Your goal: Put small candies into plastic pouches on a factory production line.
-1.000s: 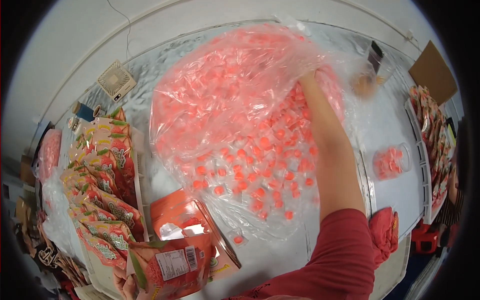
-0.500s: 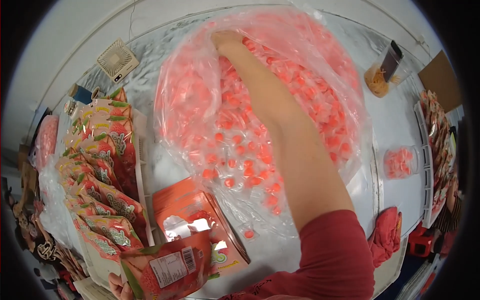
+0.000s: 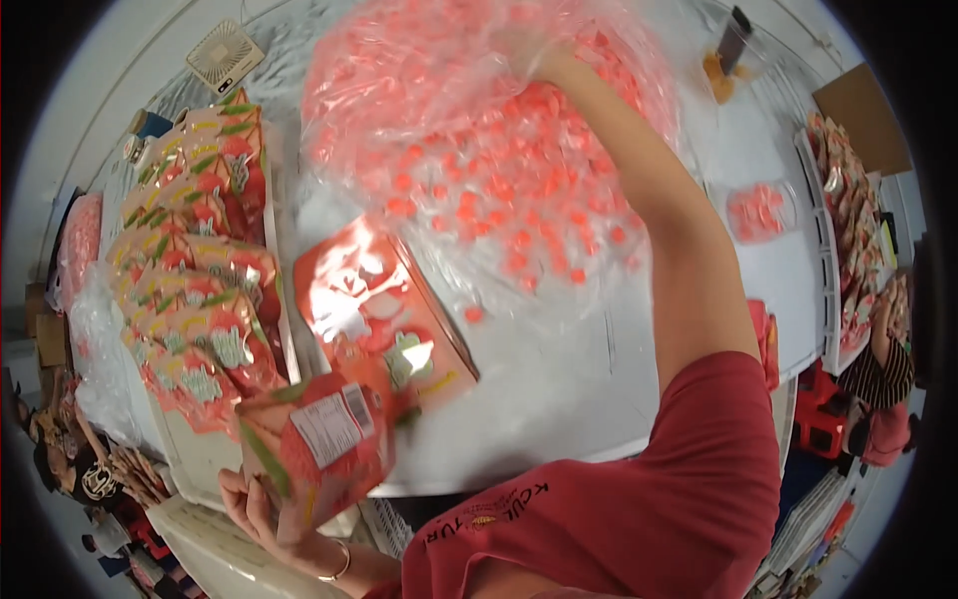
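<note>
At the lower left, my left hand (image 3: 257, 511) is closed on the lower edge of a red and pink printed pouch (image 3: 361, 439). The pouch is tilted, with its white label panel facing up. My right arm reaches across the table to a large clear plastic bag (image 3: 399, 165) spread at the far side. Inside it lies a heap of small red candies (image 3: 519, 130) in clear wrappers. My right hand (image 3: 534, 52) is among them under the plastic, blurred, its fingers hidden. A stack of flat red pouches (image 3: 384, 299) lies between the bag and my left hand.
Filled pouches (image 3: 200, 299) stand in rows in a crate at left; another crate (image 3: 826, 250) of pouches stands at right. A small fan (image 3: 225, 57), a clear tub of candies (image 3: 760, 212) and a red cloth (image 3: 763, 344) are around the table. Other people sit beyond both sides.
The whole view has shifted, so the table sits higher in the picture. My right hand has moved rightward within the bag. My left hand still holds the pouch, and its wrist now shows.
</note>
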